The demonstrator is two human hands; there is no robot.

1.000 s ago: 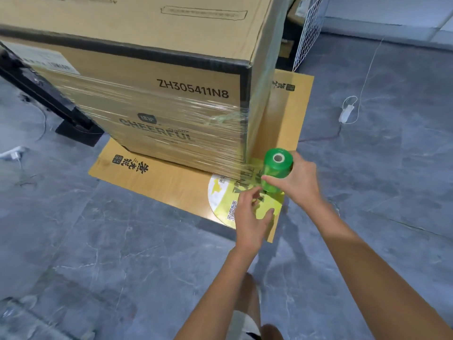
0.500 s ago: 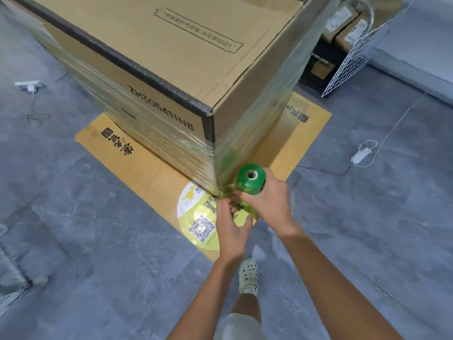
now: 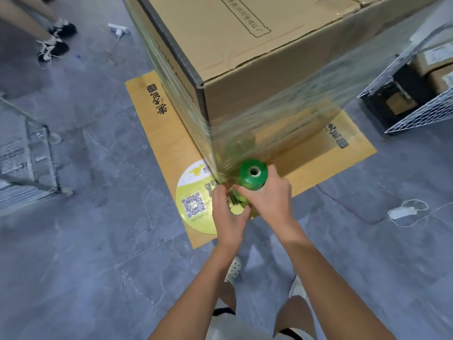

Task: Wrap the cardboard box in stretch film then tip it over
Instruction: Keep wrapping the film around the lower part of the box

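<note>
A large cardboard box (image 3: 257, 52) stands upright on a flat cardboard sheet (image 3: 169, 146) on the floor. Clear greenish stretch film (image 3: 289, 119) covers its lower sides and both faces at the near corner. A green roll of stretch film (image 3: 253, 174) stands upright right at that bottom corner. My right hand (image 3: 268, 196) grips the roll from the near side. My left hand (image 3: 226, 212) holds the roll's lower part and the film just left of it. The bottom of the roll is hidden behind my hands.
Another person's legs and dark shoes (image 3: 52, 38) stand at the far left. A metal rack (image 3: 27, 158) sits at the left edge. A white wire basket (image 3: 416, 101) with boxes is at the right. A white charger and cable (image 3: 402, 212) lie on the grey floor.
I have walked around the box's near corner, so the view now faces its other side. Both hands stayed on the green roll and carried it around the corner, laying film.
</note>
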